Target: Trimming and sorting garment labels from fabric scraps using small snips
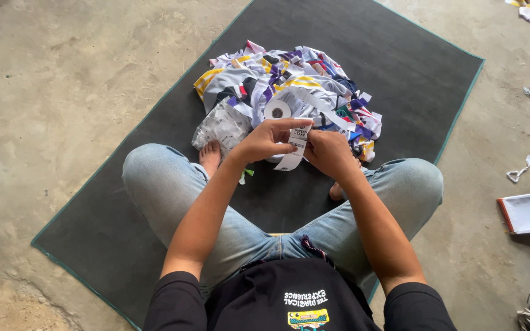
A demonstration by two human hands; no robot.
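Both hands pinch one white label strip | left hand fingertips closed | right hand curled tight

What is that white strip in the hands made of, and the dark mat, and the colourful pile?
The white strip looks like thin paper or label tape: flat, matte, printed, running off a roll. The dark mat seems to be felt-like carpet, dull with a green edge. The colourful pile looks like soft cloth, since it folds and crumples.
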